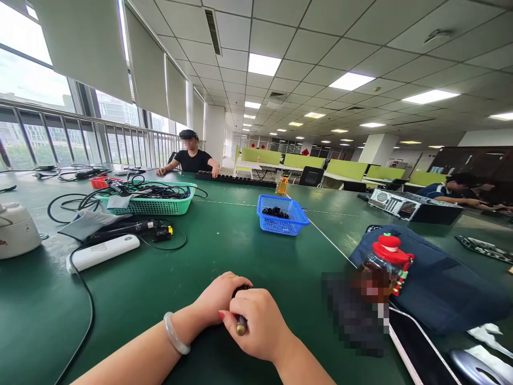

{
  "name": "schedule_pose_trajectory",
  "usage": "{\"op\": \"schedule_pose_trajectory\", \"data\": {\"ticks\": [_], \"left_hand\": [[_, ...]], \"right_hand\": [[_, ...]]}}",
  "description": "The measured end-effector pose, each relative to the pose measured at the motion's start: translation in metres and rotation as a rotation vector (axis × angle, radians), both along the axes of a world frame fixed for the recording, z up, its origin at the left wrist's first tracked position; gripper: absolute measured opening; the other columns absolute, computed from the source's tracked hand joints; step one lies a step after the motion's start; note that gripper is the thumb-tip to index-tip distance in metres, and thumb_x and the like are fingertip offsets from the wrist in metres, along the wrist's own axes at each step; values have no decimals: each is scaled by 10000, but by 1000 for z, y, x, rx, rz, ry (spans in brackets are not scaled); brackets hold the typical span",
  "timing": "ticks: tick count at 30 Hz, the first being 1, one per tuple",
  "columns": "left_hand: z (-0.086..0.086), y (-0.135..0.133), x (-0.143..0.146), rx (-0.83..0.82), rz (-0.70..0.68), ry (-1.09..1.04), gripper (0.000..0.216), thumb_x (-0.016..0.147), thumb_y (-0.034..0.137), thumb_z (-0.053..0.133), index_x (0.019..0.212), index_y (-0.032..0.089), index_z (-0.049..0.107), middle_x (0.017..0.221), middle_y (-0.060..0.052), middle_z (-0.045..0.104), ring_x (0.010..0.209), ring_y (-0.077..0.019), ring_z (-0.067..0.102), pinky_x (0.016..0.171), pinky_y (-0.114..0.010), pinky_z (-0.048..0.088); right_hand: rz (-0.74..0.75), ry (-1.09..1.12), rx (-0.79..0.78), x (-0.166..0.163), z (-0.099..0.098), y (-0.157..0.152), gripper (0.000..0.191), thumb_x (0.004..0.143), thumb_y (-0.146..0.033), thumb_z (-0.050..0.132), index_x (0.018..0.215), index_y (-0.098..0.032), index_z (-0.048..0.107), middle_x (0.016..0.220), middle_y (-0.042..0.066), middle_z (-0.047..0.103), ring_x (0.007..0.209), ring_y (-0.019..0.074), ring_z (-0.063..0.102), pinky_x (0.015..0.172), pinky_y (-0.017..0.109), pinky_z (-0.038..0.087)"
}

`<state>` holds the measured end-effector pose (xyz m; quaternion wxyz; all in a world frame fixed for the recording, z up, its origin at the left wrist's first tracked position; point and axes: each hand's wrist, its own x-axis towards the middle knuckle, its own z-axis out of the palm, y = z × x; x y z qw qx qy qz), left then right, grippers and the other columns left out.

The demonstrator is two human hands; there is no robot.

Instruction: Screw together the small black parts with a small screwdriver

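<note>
My right hand is closed round a slim dark rod with a brass-coloured end; its kind is not clear. The rod's end sticks out below the fingers, near a red thumbnail. My left hand, with a pale bangle at the wrist, curls over a small black thing, mostly covered by both hands. The two hands touch, low over the green table. Beyond them stands a blue plastic basket with several small black parts inside.
At left are a green basket of tangled cables, a white power strip and loose cords. To the right lie a jar with red lid, a dark blue bag, a phone and a computer case. Other people sit farther off.
</note>
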<state>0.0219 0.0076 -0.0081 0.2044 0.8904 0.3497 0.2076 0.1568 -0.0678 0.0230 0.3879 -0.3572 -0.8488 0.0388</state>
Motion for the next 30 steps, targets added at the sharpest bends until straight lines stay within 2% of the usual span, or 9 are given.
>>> {"op": "schedule_pose_trajectory", "data": {"ticks": [5,7,10,15,19,24,27,30], "left_hand": [[-6,1,2,67,-16,11,146,818,280,565,913,214,655,903,-9,691,841,-186,580,846,-319,434],[-5,-1,2,69,14,20,161,859,320,536,868,205,648,854,-16,674,828,-184,573,816,-309,436],[-1,-4,1,33,47,27,187,821,351,606,946,223,659,891,-16,673,883,-200,571,796,-302,438],[4,-7,0,-26,66,23,302,762,280,671,1063,259,658,960,-4,689,936,-208,572,833,-316,436],[4,-7,0,-22,67,19,309,771,294,666,1078,260,652,973,-6,688,940,-209,570,833,-316,433],[-3,-3,1,60,47,21,157,839,347,573,837,201,630,814,-10,647,822,-185,552,756,-292,425],[-7,0,2,88,-3,15,151,844,296,533,749,197,596,760,-3,633,765,-169,546,768,-292,423],[-10,4,2,71,-32,2,125,809,315,562,769,206,608,779,-5,646,770,-174,568,798,-300,434]], "right_hand": [[-49,190,-55,9,2,7,429,913,-286,456,552,-198,239,508,-48,308,485,92,289,489,246,227],[-83,303,-87,14,2,11,447,941,-316,429,543,-203,260,507,-46,315,485,94,312,489,243,243],[-121,458,-140,20,0,16,473,964,-369,403,525,-206,335,502,-36,365,489,100,359,489,239,281],[-170,593,-173,22,-2,19,475,977,-416,388,556,-200,433,521,-27,409,491,106,395,479,233,320],[-152,542,-102,20,-3,17,446,984,-373,382,574,-201,428,553,-21,412,522,112,408,500,233,331],[-80,372,-37,13,-2,11,407,979,-318,377,589,-204,388,603,-4,451,556,116,441,529,234,334],[-32,223,31,8,-1,9,426,979,-325,379,573,-205,333,588,-18,416,531,108,391,516,239,295],[3,139,116,6,-3,9,482,997,-382,352,554,-203,286,570,-28,379,513,103,335,504,246,259]]}}
